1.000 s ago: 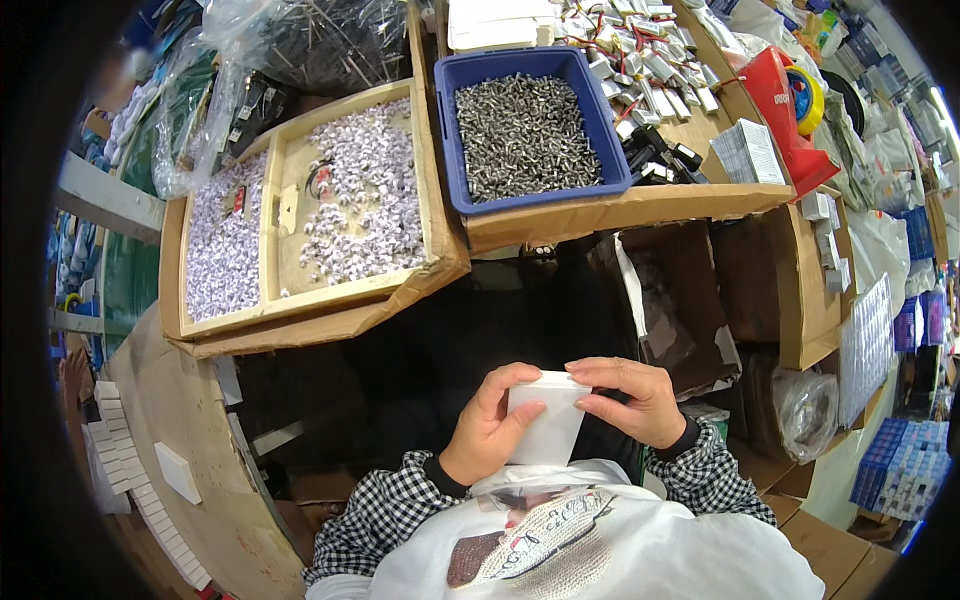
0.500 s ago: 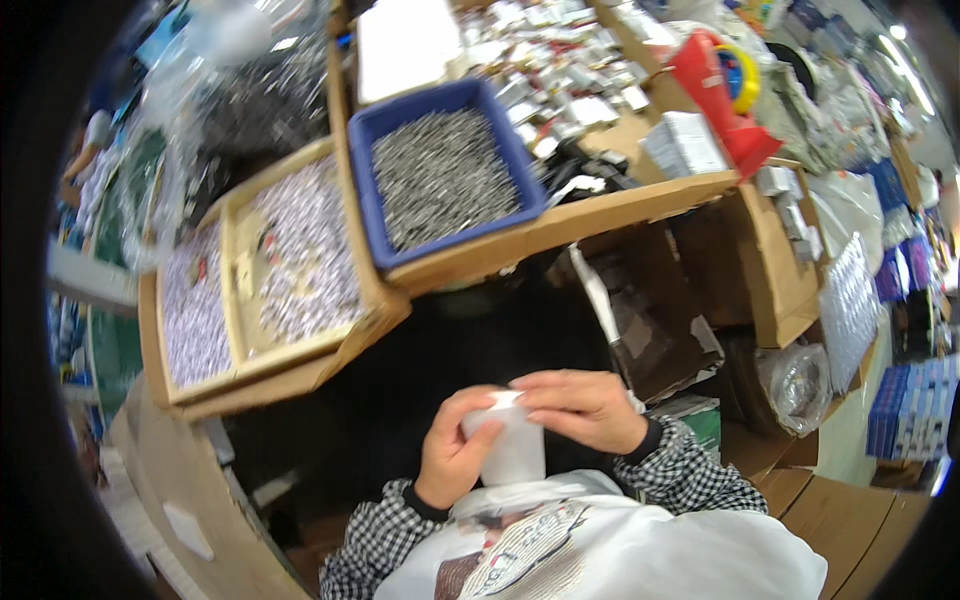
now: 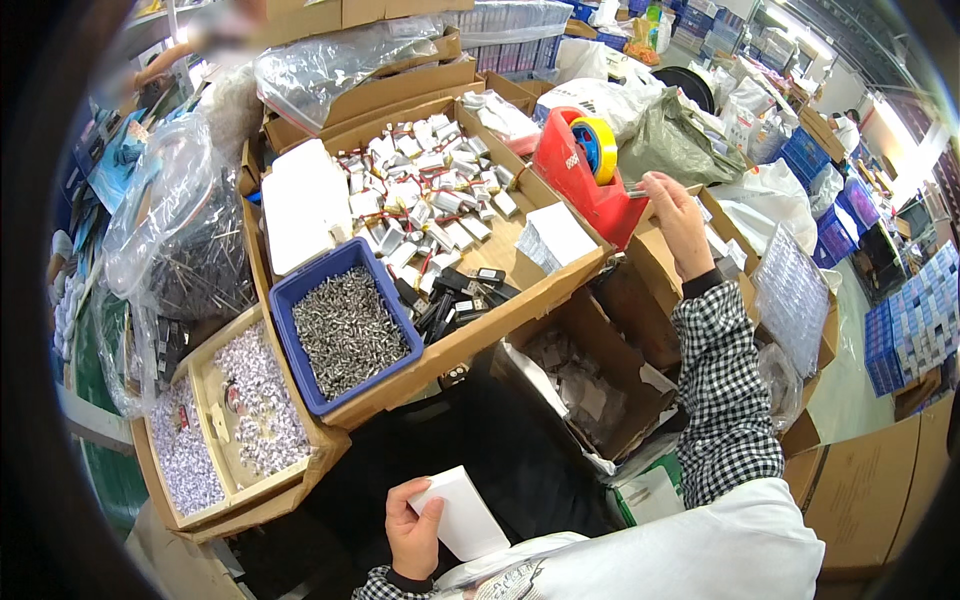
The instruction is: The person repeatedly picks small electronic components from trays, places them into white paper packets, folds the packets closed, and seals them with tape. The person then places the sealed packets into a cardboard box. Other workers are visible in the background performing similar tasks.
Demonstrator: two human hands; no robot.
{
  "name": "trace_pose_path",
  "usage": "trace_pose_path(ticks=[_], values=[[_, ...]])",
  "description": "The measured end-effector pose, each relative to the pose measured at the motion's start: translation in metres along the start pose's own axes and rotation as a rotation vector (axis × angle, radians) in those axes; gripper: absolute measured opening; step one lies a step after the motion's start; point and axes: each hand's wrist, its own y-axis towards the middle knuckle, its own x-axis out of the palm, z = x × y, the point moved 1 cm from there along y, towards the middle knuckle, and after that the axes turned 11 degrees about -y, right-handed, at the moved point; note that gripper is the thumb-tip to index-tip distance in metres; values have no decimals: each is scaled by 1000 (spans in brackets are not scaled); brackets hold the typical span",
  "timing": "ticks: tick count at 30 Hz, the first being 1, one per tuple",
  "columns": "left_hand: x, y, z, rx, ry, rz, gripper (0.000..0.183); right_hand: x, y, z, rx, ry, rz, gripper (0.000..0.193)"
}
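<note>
My left hand (image 3: 414,532) is closed on a small white box (image 3: 465,512), thumb on its face and fingers behind it, low in front of my lap. My right arm reaches far forward and to the right. There my right hand (image 3: 678,222) pinches a short strip of clear tape (image 3: 637,191) at the tip of a red tape dispenser (image 3: 592,195). A roll with a yellow core (image 3: 602,150) sits in the dispenser.
A blue bin (image 3: 350,335) of small metal parts stands beside a wooden tray (image 3: 222,437) of small white pieces. Behind lie many silvery battery-like packs (image 3: 430,190) in a cardboard tray. An open carton (image 3: 590,370) stands below the dispenser.
Both hands were together on the white box. My right hand has let go and moved forward and right to the tape dispenser. My left hand, lower and further left, keeps the box.
</note>
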Motion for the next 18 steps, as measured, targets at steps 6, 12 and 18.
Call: trace_pose_path(ticks=[6, 12, 18], values=[[1, 0, 3, 4, -15, 8, 25, -5, 13, 3, 68, 357, -208, 26], [5, -2, 5, -6, 11, 1, 25, -4, 3, -16, 133, 458, -220, 24], [5, -7, 8, 3, 33, -1, 26, -7, -3, -30, 161, 638, -148, 22]])
